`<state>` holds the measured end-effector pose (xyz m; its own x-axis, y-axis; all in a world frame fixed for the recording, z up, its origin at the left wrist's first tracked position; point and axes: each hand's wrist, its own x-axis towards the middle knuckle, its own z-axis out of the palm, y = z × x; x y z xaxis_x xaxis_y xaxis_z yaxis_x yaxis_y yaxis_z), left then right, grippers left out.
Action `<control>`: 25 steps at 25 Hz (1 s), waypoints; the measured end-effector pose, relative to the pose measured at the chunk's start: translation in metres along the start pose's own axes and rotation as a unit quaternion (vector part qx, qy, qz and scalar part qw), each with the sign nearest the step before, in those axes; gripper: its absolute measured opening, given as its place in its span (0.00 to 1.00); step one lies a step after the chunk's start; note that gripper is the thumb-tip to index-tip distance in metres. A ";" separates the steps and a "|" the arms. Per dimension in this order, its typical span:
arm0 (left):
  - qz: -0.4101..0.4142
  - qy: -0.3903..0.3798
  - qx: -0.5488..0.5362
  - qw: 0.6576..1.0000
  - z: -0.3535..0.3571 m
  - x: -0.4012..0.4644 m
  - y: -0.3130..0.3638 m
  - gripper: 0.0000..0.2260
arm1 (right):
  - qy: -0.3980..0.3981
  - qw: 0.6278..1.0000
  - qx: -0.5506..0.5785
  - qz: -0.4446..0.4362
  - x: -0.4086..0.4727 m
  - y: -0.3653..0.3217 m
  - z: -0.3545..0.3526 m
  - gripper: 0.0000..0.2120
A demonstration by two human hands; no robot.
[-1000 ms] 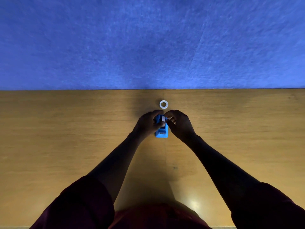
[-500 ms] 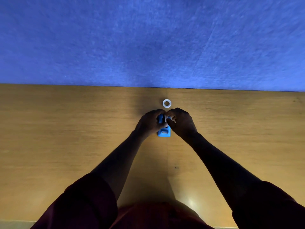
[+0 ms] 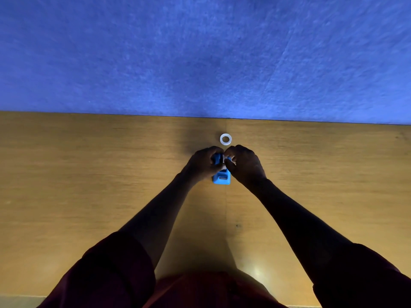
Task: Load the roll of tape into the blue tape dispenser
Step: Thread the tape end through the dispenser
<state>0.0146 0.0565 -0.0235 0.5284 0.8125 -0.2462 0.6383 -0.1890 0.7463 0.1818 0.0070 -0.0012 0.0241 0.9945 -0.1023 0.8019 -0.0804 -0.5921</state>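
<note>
Head view shows both hands on the blue tape dispenser (image 3: 221,177), which sits on the wooden counter (image 3: 89,185) close in front of the person. The left hand (image 3: 203,164) is curled round the dispenser's left side and holds it steady. The right hand (image 3: 243,165) pinches something small and white at the top of the dispenser — I cannot tell if it is the tape's end or a part of the dispenser. A white ring (image 3: 225,139) lies flat on the counter just past the hands. It may be the roll of tape, and if so the roll is not in yet. So I think the job is about half done.

Compared with a second ago, the hands have closed in tighter over the dispenser — less blue shows now. The ring has not moved.
</note>
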 end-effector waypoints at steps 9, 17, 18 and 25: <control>0.009 0.012 0.013 1.000 0.001 0.001 -0.001 0.18 | 0.001 1.000 -0.004 -0.004 0.000 0.001 0.000 0.07; 0.007 0.017 0.010 1.000 0.002 -0.002 -0.001 0.21 | 0.010 1.000 -0.009 -0.002 0.000 -0.001 -0.002 0.06; 0.006 0.017 0.004 1.000 0.002 -0.002 -0.002 0.21 | 0.010 1.000 -0.010 -0.004 0.000 -0.001 -0.002 0.05; 0.016 0.019 0.009 1.000 0.002 0.000 -0.001 0.19 | 0.001 1.000 -0.007 0.000 0.001 -0.002 -0.001 0.05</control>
<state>0.0151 0.0553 -0.0254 0.5269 0.8263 -0.1991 0.6315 -0.2238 0.7424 0.1814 0.0078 0.0007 0.0256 0.9946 -0.1002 0.8099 -0.0794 -0.5812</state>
